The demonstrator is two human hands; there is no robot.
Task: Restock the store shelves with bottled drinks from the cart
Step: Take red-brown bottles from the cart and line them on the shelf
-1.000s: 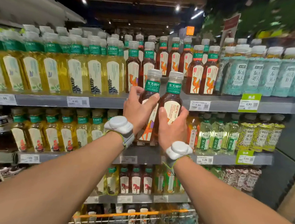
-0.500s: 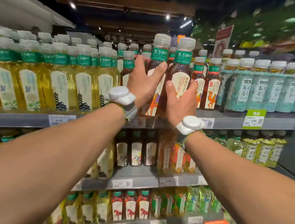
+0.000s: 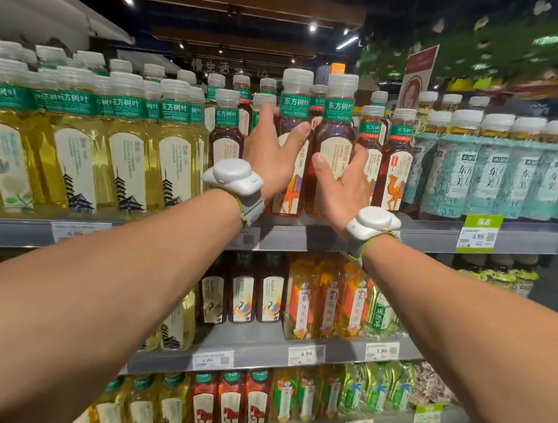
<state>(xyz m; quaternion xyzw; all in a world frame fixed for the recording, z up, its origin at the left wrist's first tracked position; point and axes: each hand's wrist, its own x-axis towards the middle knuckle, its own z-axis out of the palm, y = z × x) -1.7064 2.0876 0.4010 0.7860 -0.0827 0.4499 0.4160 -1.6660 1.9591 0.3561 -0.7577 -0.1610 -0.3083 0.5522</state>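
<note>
We've raised them: left hand [image 3: 272,156] wraps its grip round one brown bottle [image 3: 295,106], right hand [image 3: 341,183] round the twin [image 3: 338,110], reaching the top shelf [image 3: 430,234]; placing's next.

Top shelf [image 3: 302,238] carries yellow bottles [image 3: 73,159] at left, brown bottles [image 3: 396,167] mid, teal bottles [image 3: 490,175] at right; price tags [image 3: 478,233] along its edge.

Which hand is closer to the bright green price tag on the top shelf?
Right. The right hand, gripping a dark tea bottle, is left of and above the green price tag. The left hand, holding a second bottle, sits farther left.
</note>
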